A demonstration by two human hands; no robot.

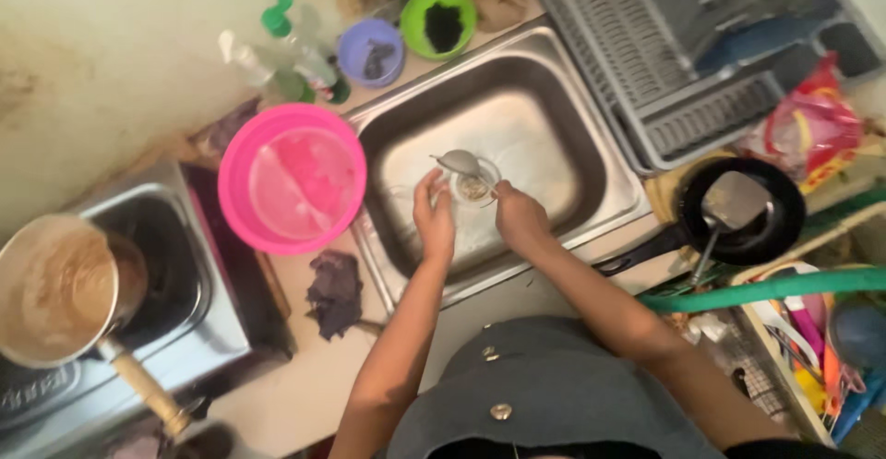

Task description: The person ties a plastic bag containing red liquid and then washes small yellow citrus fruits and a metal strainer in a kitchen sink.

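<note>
both hands, left hand (434, 222) and right hand (519, 219), hold an upright glass (473, 185) over the sink (563, 159), fingers curled round it, mouth up.

Both hands — left (434, 214), right (519, 219) — hold glass (472, 185) over sink (563, 99).

Home kitchen: sink (554, 81), stove (185, 321).

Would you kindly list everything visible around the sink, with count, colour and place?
sink: 1, steel, centre
glass: 1, clear, in sink, between both hands
basin: 1, pink, left of sink
small bowls: 2, green and purple, behind sink
bottles: 2, behind basin
cloth: 1, dark, counter front
saucepan: 1, steel, on stove, left
frying pan: 1, black, with spatula, right
dish rack: 1, grey, upper right
left hand: on glass
right hand: on glass
</note>
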